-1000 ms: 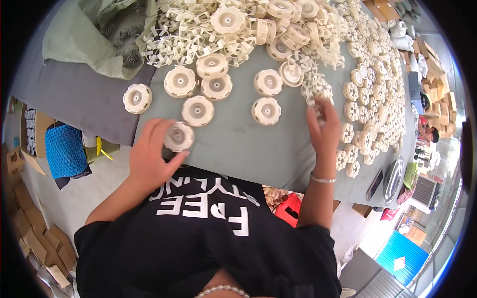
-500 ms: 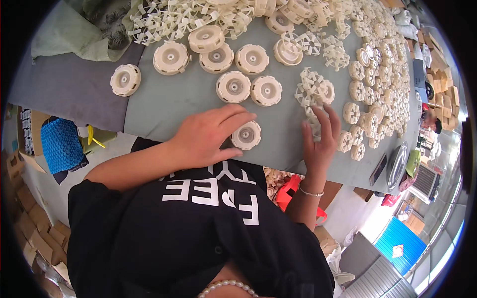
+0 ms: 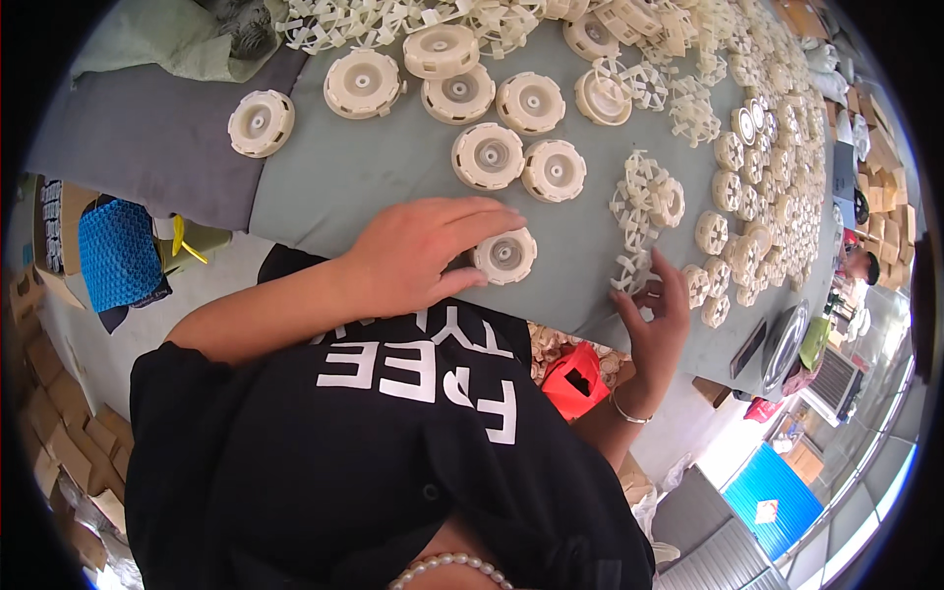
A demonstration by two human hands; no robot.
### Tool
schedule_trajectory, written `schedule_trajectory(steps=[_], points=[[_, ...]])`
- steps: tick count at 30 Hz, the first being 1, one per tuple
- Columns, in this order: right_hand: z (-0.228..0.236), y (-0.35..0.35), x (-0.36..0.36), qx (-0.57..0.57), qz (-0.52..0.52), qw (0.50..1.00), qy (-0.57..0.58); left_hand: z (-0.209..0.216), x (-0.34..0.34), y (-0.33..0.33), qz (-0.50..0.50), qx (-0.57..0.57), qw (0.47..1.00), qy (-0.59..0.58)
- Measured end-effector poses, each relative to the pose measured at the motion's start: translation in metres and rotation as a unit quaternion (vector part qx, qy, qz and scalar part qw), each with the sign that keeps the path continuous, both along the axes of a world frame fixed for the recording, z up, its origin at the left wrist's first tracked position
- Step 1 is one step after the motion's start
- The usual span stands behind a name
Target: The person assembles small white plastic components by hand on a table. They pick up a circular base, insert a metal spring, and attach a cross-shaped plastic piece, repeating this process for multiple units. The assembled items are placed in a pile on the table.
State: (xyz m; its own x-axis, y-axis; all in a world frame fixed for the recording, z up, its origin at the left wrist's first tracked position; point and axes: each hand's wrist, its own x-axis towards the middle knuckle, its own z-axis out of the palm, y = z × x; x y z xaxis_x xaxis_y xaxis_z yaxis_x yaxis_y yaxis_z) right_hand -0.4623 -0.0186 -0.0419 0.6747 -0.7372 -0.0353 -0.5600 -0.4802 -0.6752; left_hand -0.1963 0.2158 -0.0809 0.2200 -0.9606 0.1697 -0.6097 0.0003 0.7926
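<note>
A round cream plastic part [image 3: 511, 258] with notched edges and a recessed centre lies near the table's front edge. My left hand [image 3: 418, 251] grips its left side, fingers over the far rim and thumb at the near one. To the right, my right hand [image 3: 661, 320] has its thumb and fingertips closed around a small spoked cream plastic piece [image 3: 632, 267]. That piece lies at the near end of a short row of similar spoked pieces [image 3: 637, 192]. Beside the row stands another round part [image 3: 668, 202], tipped on its side.
More round parts [image 3: 554, 170] sit beyond my left hand. A heap of spoked pieces [image 3: 393, 22] lies at the far edge, and a dense spread of parts [image 3: 777, 187] covers the right. A phone [image 3: 748, 348] and a metal tray [image 3: 785, 346] rest at the right edge.
My right hand has come down toward the near edge and its spread fingers have closed on a spoked piece. My left hand stays at the round part. The view has shifted slightly.
</note>
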Motion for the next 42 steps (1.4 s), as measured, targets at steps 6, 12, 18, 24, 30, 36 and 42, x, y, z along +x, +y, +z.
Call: schedule_trajectory(steps=[6,12,18,24,30,36,42], points=[[-0.001,0.026,0.028,0.004,0.053,0.991,-0.124,0.015,0.007,-0.002,-0.001,0.065,0.987,0.144],[0.005,0.063,0.080,-0.007,0.213,0.975,-0.066,0.021,0.006,0.000,0.022,0.047,0.987,0.155],[0.001,0.072,0.091,0.002,0.229,0.973,-0.026,0.014,-0.003,-0.002,0.049,0.041,0.985,0.162],[0.017,0.073,0.087,-0.007,0.276,0.960,0.037,0.007,-0.003,0.001,0.062,0.031,0.969,0.239],[0.033,-0.023,-0.011,-0.213,0.034,0.972,0.090,0.012,0.023,0.007,0.165,0.021,0.984,0.055],[0.003,-0.024,0.044,-0.205,0.003,0.979,-0.004,0.005,0.017,-0.032,0.211,-0.021,0.972,-0.103],[-0.024,-0.050,0.068,-0.234,0.012,0.970,-0.058,0.007,0.023,-0.020,0.149,0.036,0.984,-0.087]])
